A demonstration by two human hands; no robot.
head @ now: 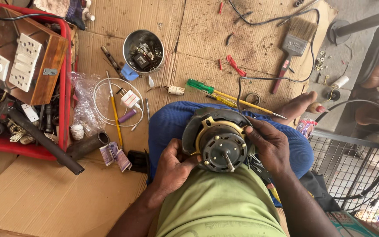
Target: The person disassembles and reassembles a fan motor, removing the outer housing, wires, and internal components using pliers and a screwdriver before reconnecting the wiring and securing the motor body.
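Note:
A round grey fan motor (218, 139) with a brass-coloured bracket and a short steel shaft rests on my lap, over my blue trousers (167, 123). My left hand (172, 169) grips its lower left rim, thumb against the housing. My right hand (270, 147) clasps its right side, fingers curled over the upper edge. A green-handled screwdriver (207, 87) and a yellow one (224, 102) lie on the cardboard just beyond my knee.
A red crate (66, 66) with a wooden switch board stands at left, a dark pipe (44, 142) leaning out. A steel tin (143, 50) of parts, a paintbrush (294, 44), white cable (110, 101) and a wire fan guard (356, 162) lie around.

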